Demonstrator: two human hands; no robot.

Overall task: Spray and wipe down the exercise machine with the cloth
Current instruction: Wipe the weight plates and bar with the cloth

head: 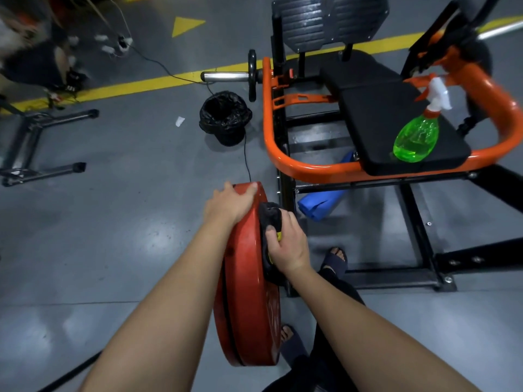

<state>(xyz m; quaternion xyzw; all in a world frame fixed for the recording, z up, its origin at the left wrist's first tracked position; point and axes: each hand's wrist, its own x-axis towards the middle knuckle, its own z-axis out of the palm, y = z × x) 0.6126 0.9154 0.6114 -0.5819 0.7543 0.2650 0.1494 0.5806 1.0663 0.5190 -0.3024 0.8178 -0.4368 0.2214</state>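
A red weight plate [249, 301] stands on edge on the exercise machine, seen from above. My left hand [229, 203] grips its top rim, fingers curled over the edge. My right hand [288, 243] holds a dark cloth [270, 215] with a bit of yellow and presses it against the plate's right face. The machine has an orange tube frame [271, 131] and a black padded seat [396, 128]. A green spray bottle [417, 137] with a white trigger lies on the seat.
A black-lined bin [225, 117] stands on the grey floor left of the machine. A blue rolled mat [319, 205] lies under the frame. A chrome bar sleeve [226, 76] sticks out leftward. A metal stand [31, 145] is at far left. My sandalled feet [335, 261] are below.
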